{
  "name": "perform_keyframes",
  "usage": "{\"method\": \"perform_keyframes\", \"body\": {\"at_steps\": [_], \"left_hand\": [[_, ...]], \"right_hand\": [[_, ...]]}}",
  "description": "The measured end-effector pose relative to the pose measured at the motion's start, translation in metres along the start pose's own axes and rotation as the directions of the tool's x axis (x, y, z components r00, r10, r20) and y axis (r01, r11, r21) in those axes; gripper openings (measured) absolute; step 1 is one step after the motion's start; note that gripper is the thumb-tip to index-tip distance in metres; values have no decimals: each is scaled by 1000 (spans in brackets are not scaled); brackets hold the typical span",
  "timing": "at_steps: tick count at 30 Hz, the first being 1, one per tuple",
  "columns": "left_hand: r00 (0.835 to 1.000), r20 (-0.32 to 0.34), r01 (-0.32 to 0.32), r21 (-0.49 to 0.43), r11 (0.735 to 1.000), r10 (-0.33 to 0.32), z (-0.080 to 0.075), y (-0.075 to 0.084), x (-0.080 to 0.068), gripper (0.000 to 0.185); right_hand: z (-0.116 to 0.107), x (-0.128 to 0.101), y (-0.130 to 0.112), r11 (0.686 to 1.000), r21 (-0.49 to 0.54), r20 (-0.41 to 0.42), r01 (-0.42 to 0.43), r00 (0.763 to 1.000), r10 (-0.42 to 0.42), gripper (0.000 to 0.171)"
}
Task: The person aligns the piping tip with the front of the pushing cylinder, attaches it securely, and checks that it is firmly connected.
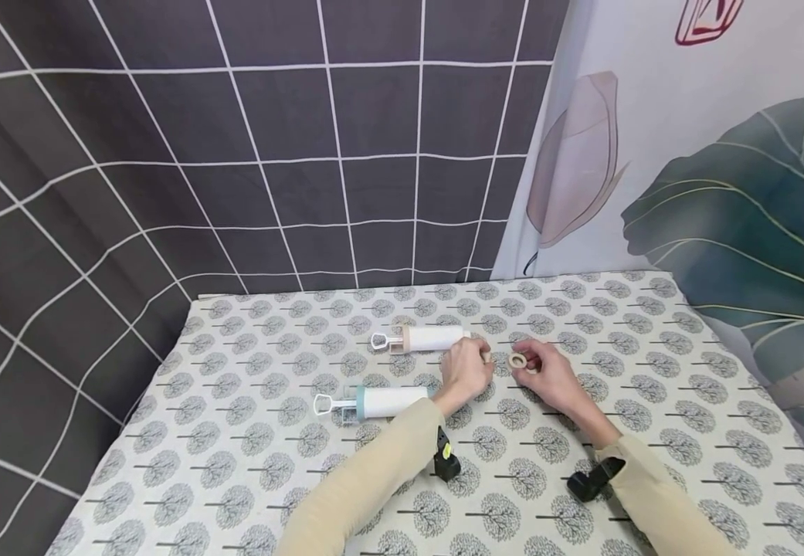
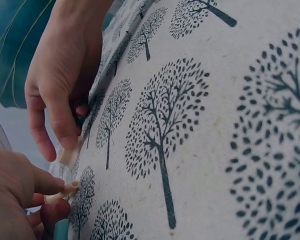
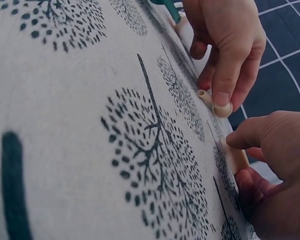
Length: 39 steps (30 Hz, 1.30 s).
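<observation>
My left hand (image 1: 480, 361) pinches a small beige nozzle tip (image 1: 487, 357) just above the tree-print cloth; the left wrist view shows the nozzle tip (image 2: 64, 191) between thumb and finger. A few centimetres to its right, my right hand (image 1: 525, 364) pinches a beige ring (image 1: 517, 361) that stands on edge on the cloth. In the right wrist view the ring (image 3: 236, 156) sits under my thumb, with the nozzle tip (image 3: 212, 102) beyond it. A beige-and-white plunger tube (image 1: 422, 338) lies just behind my left hand. A teal-and-white plunger tube (image 1: 374, 401) lies to its front left.
The table (image 1: 652, 371) is covered in tree-print cloth and backed by a dark tiled wall (image 1: 304, 154), with a leaf-print curtain (image 1: 721, 193) on the right. Black camera mounts (image 1: 446, 459) sit on both wrists.
</observation>
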<state>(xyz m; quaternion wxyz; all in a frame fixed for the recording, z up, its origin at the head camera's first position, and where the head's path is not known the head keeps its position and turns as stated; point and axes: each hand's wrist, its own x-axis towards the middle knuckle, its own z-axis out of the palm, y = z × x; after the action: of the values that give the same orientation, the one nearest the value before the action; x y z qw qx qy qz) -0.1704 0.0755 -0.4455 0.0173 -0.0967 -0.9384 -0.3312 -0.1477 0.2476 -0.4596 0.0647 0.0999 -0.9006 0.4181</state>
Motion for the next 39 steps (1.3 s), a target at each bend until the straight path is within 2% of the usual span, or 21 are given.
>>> {"method": "perform_keyframes", "body": {"at_steps": [9,18,26,39], "left_hand": [[1000,-15,-26,-39,999,25,-5,-1,-1,16],[999,-37,-19,-119,993,15,-9,-3,-2,11],[999,-15,26,-190,981,-29,-16,-6,-4,9],[999,-30,35,-226,973,-43,-20,-11,-5,11]], "right_hand": [[1,1,-2,999,-44,-2,-9,1000,9,35],[4,2,-2,997,-72,-42,8,999,-11,32],[3,0,-1,1000,-2,-74,18,997,-18,36],[0,-7,-1,996,88,-64,-29,997,35,38]]}}
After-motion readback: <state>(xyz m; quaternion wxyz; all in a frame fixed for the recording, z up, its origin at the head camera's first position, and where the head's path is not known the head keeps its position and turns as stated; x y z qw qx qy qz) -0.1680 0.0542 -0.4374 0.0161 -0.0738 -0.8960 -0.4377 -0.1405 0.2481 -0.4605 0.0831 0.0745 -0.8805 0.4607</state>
